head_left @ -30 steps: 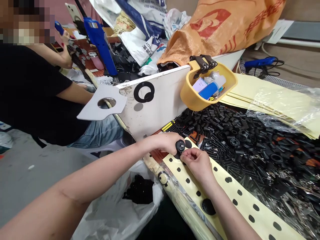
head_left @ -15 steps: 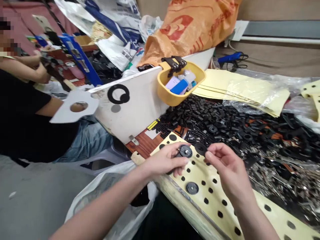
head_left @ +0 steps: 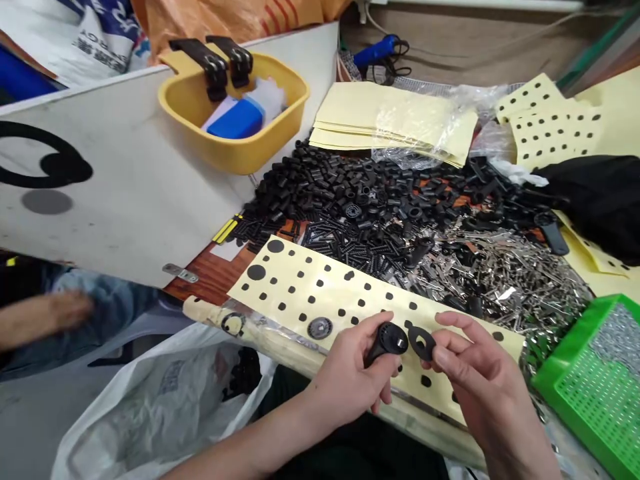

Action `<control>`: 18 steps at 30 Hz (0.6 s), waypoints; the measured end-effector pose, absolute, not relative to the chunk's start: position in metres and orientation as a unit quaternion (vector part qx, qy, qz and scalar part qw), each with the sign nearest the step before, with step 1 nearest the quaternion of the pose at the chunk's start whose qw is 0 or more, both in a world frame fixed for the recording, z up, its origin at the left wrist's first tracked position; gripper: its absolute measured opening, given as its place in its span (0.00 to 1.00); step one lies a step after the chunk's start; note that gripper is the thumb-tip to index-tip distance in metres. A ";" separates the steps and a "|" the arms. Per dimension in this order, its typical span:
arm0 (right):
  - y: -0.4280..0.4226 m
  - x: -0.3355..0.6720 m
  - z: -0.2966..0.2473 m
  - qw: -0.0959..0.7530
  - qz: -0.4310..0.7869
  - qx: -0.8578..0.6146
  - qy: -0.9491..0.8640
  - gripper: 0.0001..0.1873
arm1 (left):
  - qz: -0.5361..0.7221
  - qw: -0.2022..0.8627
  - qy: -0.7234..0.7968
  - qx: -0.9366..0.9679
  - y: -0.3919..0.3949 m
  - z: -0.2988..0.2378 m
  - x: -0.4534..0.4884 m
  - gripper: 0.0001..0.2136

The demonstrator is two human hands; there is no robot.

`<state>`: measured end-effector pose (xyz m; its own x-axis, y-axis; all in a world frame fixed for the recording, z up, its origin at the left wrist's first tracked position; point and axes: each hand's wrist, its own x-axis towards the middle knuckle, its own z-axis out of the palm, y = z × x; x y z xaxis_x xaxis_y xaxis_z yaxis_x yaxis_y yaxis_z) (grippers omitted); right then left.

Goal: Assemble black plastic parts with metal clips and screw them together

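Left hand (head_left: 350, 373) grips a black round part (head_left: 387, 340); right hand (head_left: 467, 373) pinches a black flat ring (head_left: 421, 343) just beside it, above the yellow dotted sheet (head_left: 310, 287).

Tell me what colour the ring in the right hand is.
Black: the ring, head view.

Crowded desk (head_left: 203, 279) under soft, even light
Its wood-grain top meets a tilted white divider board (head_left: 150, 200) along the left edge; grey floor (head_left: 25, 433) shows beyond, lower left
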<state>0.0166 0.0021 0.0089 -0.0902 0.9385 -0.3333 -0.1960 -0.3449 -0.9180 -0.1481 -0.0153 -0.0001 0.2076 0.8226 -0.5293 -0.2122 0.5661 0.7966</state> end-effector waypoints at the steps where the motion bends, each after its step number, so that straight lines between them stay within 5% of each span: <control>1: 0.000 0.019 0.007 0.437 0.643 -0.516 -0.359 0.22 | 0.353 0.719 0.519 0.297 -0.015 -0.003 -0.145 0.30; 18: 0.000 0.027 -0.015 0.387 0.661 -0.511 -0.391 0.26 | 0.335 0.716 0.521 0.320 -0.018 -0.016 -0.132 0.25</control>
<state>0.0269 0.0000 -0.0151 -0.1794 0.9107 -0.3721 -0.1117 -0.3947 -0.9120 -0.1324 -0.0180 -0.0158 0.2317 0.8144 -0.5320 -0.1462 0.5698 0.8087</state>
